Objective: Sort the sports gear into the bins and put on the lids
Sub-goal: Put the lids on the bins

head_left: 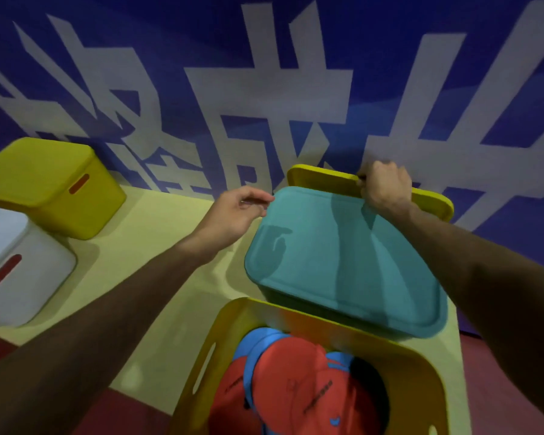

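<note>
The yellow lid [321, 178] stood on edge directly behind the teal bin [343, 262], leaning toward the banner [201, 89], and my right hand [385, 186] had it. That grip was closed tight over the lid's top edge, knuckles up. My left hand [233, 215] hovered at the teal bin's far-left corner with a slack, loosely curled grip. Its fingertips were just at the lid's edge and held nothing that I could see.

I judged the sorting finished and the lidding step in hand, with this the last lid to fit. The open yellow bin [421, 372] sat touching the near side of the teal bin, filled with red and blue caps [296, 390]. The next move called for lifting the lid clear over the teal bin and bringing it toward me. Then I would turn it flat and seat it square on the open rim, with the left hand free to steady a corner.

My count was four bins on the counter [157, 240]. Three were lidded: the teal one, a yellow bin [44, 180] well to its left, and a white bin [22, 271] nearer me on that same side. One stood open, and there was one loose lid. The caps overlapped too much for a firm count, though there were at least two red ones.
</note>
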### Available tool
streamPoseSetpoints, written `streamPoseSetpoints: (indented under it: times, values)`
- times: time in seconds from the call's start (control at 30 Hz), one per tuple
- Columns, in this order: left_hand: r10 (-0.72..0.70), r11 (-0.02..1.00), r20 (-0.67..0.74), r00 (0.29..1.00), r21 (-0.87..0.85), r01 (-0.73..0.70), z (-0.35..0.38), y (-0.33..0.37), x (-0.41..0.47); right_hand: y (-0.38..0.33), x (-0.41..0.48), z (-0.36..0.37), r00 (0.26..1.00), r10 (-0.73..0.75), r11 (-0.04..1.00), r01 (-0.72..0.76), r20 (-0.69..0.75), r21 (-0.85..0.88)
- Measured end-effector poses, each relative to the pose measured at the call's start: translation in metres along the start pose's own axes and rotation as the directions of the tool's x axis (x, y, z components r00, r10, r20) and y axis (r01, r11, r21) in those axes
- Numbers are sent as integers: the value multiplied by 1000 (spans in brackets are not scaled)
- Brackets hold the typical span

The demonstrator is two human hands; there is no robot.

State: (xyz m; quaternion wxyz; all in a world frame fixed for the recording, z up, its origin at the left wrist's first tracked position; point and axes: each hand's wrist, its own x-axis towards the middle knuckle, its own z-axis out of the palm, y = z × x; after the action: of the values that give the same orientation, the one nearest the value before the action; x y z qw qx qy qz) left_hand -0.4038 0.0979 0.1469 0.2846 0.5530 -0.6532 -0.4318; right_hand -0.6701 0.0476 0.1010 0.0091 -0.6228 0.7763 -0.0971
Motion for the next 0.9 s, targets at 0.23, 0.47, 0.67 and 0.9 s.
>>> streamPoseSetpoints:
  times: [0.23, 0.47, 0.67, 0.9]
  values:
    - [-22, 987, -10, 1000, -162, 20, -9, 18, -25, -10, -42, -55, 979, 36, 996, -19, -198, 87]
    - [-24, 932, 58, 998, -361, 43, -32, 40, -71, -35, -107, -117, 902, 6, 984, 73, -433, 165]
    - [-116, 682, 257, 959, -682, 265, -72, 37, -122, -93, -185, -135, 855, -74, 969, 184, -513, 167]
    - [-194, 274, 296, 935, -899, 342, -103, -12, -181, -154, -286, -130, 880, -263, 951, 307, -396, 50]
